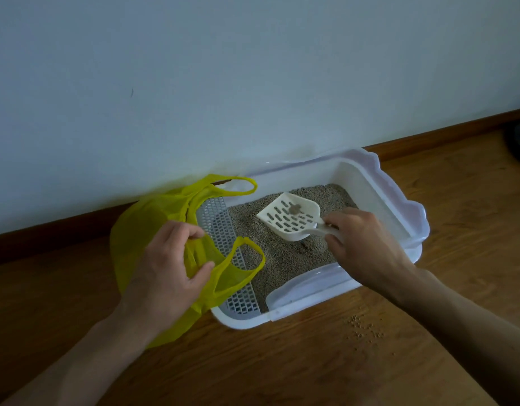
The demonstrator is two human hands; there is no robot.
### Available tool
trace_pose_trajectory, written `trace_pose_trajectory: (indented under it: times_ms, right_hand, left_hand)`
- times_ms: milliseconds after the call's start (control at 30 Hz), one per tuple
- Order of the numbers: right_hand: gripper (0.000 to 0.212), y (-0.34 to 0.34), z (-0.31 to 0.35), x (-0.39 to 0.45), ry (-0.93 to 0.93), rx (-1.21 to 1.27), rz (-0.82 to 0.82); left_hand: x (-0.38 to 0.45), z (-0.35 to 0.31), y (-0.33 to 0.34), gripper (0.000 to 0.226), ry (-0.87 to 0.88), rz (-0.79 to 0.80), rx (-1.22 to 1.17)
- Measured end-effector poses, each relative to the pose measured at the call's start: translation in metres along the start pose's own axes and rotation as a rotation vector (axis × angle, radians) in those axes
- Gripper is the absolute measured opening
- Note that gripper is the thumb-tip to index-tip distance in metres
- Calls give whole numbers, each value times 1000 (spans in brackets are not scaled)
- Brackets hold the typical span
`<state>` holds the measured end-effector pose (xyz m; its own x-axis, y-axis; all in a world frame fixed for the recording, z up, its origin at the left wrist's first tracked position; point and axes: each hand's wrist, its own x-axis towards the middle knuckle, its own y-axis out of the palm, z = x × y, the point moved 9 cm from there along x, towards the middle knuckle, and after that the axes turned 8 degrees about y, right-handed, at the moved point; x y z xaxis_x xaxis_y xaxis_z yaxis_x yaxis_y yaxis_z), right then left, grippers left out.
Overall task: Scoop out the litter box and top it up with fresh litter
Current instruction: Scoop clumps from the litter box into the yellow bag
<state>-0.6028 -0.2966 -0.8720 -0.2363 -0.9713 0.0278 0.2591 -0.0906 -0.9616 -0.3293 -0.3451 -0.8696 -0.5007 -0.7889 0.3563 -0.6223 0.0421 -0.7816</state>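
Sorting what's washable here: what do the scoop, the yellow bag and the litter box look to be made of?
Scoop: rigid cream plastic, matte, with moulded slots.
Yellow bag: thin plastic film, judging by its translucent, crumpled look and floppy loop handles.
Litter box: hard white plastic, slightly glossy, with a moulded rim and a perforated grid panel inside.

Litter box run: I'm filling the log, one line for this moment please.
right hand lifts scoop holding clump | left hand holds yellow bag
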Motion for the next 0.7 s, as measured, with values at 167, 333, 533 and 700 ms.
trace_pose_trajectory:
  times_ms: [167,333,533,700]
  right_hand:
    - [5,-6,13,0,14,-98,-2]
    - [6,-15,25,0,-18,-9,-10]
    - [7,-27,64,-8,-117,66,-19]
    - [5,-32,113,-5,-221,-150,-71]
  left_hand:
    - [-2,0,-3,47,-10,6,8]
    - [-2,1,-5,48,-22,8,1]
    - [-3,1,-6,48,-28,3,-3]
    - [-1,-1,-7,47,-26,-4,0]
